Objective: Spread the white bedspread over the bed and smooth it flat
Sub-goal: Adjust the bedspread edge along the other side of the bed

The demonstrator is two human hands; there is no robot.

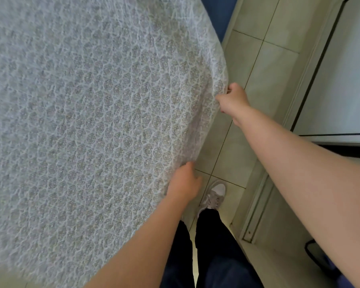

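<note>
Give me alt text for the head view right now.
Both hands grip the near edge of the white bedspread, the left hand closer, the right hand farther along. The textured cloth fills the left side; tiled floor and a shoe lie to the right.

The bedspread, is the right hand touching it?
Touching. The head view shows the right hand closed on the edge of the white bedspread, fingers curled into the fabric, no gap visible.

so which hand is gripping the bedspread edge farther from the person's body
The right hand. It holds the bedspread edge with the arm stretched out, while the left hand grips the same edge nearer the shoe.
</note>
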